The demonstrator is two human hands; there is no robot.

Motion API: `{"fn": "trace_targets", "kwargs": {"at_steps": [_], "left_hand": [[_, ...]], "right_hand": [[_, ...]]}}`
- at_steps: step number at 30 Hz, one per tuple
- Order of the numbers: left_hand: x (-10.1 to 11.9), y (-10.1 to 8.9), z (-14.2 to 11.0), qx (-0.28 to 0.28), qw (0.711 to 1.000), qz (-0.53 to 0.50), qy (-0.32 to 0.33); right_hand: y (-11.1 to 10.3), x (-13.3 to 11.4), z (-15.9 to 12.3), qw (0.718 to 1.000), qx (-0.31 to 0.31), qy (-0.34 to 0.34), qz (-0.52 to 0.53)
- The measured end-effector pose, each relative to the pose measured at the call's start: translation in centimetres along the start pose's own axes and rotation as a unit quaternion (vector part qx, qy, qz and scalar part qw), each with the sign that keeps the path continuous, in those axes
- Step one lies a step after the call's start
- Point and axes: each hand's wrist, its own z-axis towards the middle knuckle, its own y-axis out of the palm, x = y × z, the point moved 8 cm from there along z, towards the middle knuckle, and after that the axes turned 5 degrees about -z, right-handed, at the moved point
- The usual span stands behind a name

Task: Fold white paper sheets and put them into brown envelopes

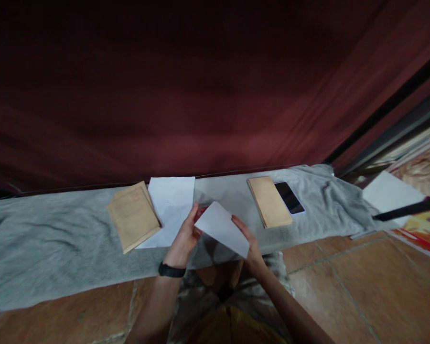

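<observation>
Between both hands a folded sheet of white paper [225, 227] is held up, tilted, over the near edge of the bench. My left hand [187, 233] grips its left end, with the thumb up along the edge. At the right end, my right hand [248, 241] has its fingers closed on the paper. Something dark red shows by the left fingertips, too small to make out. Left of my hands, a stack of brown envelopes [134, 217] partly covers white paper sheets [175, 203]. A neater stack of brown envelopes [270, 201] lies to the right.
A smartphone [289, 197] lies beside the right envelope stack. Grey cloth [50, 239] covers the long, narrow bench. A dark red curtain [215, 105] hangs right behind it. Tiled floor [358, 286] shows in front. Printed boards [423, 224] and a dark bar stand at the right.
</observation>
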Motion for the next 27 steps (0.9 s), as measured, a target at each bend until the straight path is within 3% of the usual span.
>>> {"fn": "trace_targets", "kwargs": {"at_steps": [3, 5, 10, 14, 17, 22, 27], "left_hand": [[-1.8, -0.5, 0.2, 0.008, 1.000, -0.005, 0.005], [-2.9, 0.0, 0.1, -0.017, 1.000, 0.004, 0.025], [-4.4, 1.5, -0.5, -0.041, 0.998, -0.013, 0.048], [-4.3, 1.6, -0.2, -0.049, 0.995, -0.004, 0.084], [-3.2, 0.4, 0.6, -0.005, 0.984, 0.076, 0.159], [-1.3, -0.2, 1.6, 0.035, 0.928, 0.284, 0.237], [-0.1, 0.4, 1.5, 0.069, 0.861, 0.412, 0.291]], "right_hand": [[-0.7, 1.0, 0.4, 0.981, 0.089, 0.125, 0.114], [-0.6, 1.6, 0.5, 0.960, 0.129, 0.183, 0.168], [0.5, 2.4, 1.5, 0.941, 0.125, 0.193, 0.248], [0.6, 4.8, 1.4, 0.958, 0.125, 0.182, 0.184], [-0.1, 7.4, 0.8, 0.959, 0.144, 0.195, 0.146], [-2.4, 9.3, 0.5, 0.967, 0.163, 0.184, 0.068], [-4.1, 7.9, 0.9, 0.974, 0.148, 0.120, -0.122]]}}
